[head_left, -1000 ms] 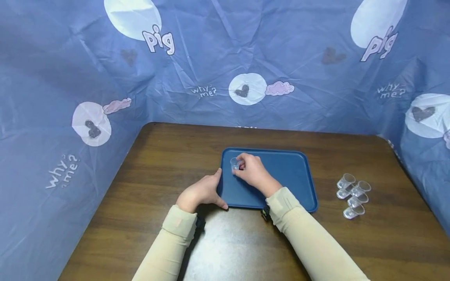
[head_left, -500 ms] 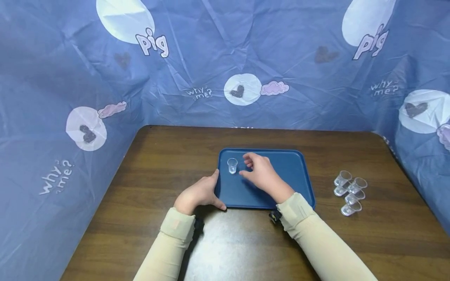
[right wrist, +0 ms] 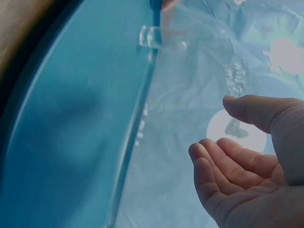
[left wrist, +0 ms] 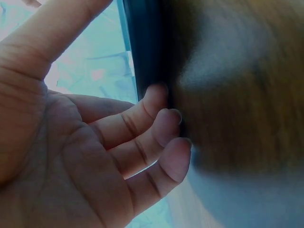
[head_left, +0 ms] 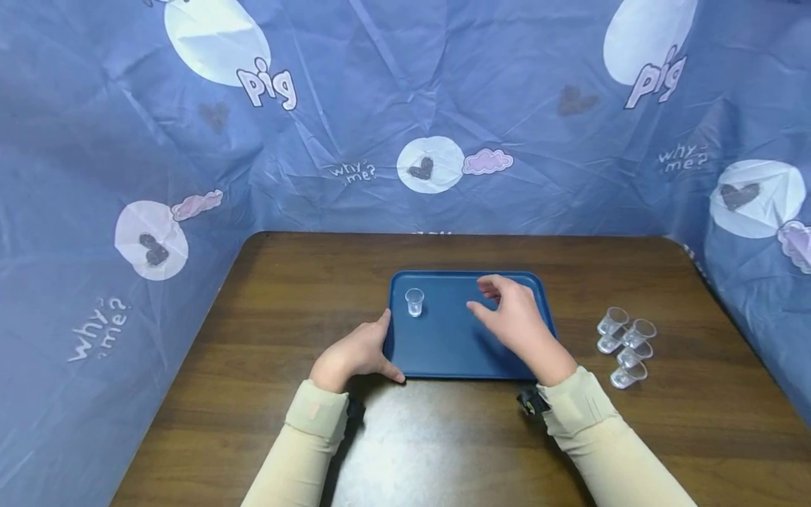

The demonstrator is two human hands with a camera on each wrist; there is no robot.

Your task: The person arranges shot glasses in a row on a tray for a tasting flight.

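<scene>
Left hand (head_left: 355, 354), fingers loosely spread, touches the tray's (head_left: 437, 348) near-left corner, likely steadying it and its cup (head_left: 415, 303); right hand (head_left: 514, 315), fingers parted, empty, hovers above it

Blue backdrop sheet (head_left: 519, 98) printed with lettering, pale outlined "pig" (head_left: 267, 84) at upper left and upper right, white "why me?" (head_left: 353, 171) at left, centre and right, partly hidden lettering (head_left: 431, 232) along the bottom.
</scene>
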